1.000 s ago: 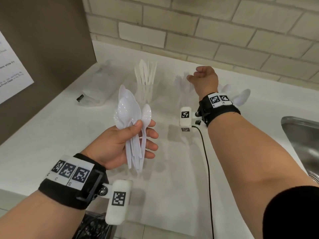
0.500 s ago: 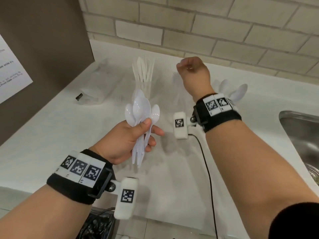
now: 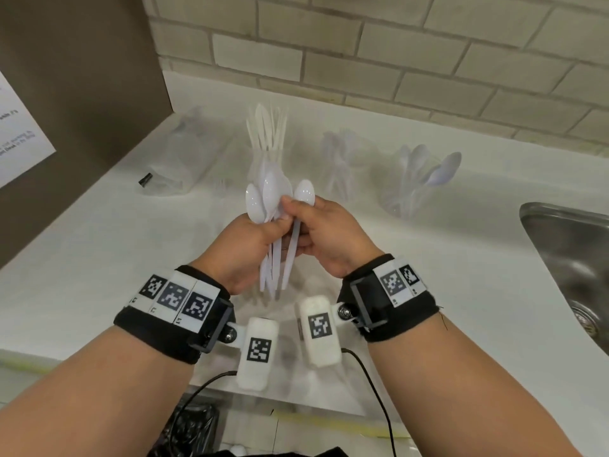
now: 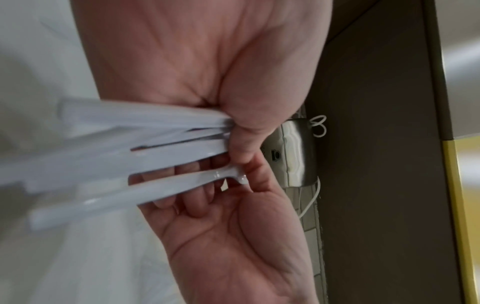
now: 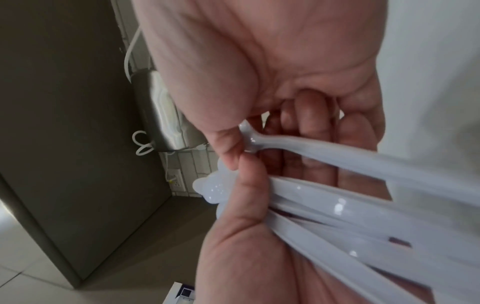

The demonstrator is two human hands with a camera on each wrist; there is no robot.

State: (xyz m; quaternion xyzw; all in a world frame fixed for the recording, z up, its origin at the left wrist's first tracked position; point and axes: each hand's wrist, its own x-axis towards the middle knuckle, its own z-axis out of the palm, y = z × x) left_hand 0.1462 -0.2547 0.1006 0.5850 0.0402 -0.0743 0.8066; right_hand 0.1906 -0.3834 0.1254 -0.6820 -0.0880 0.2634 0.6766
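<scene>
My left hand [image 3: 263,232] grips a bundle of white plastic spoons [image 3: 267,196] by the handles, bowls up, above the white counter [image 3: 99,258]. My right hand [image 3: 296,222] has closed in from the right and pinches the rightmost spoon [image 3: 304,192] at its neck, thumb against fingers. In the left wrist view the left hand [image 4: 233,131] clamps the handles [image 4: 155,133], and the right hand [image 4: 233,179] holds one spoon [image 4: 182,183] apart below them. The right wrist view has the right hand [image 5: 241,144] pinching that spoon [image 5: 311,152] above the bundle [image 5: 337,205].
Three clear cups stand at the back of the counter: one with upright white cutlery [image 3: 267,133], a hazy middle one [image 3: 336,159], and one with spoons [image 3: 425,173] leaning right. A clear plastic bag [image 3: 184,159] lies at the back left. A steel sink [image 3: 573,252] is at the right.
My right hand has pulled back from the cups at the back and taken hold of a spoon in the bundle. The left hand has shifted the bundle towards the middle.
</scene>
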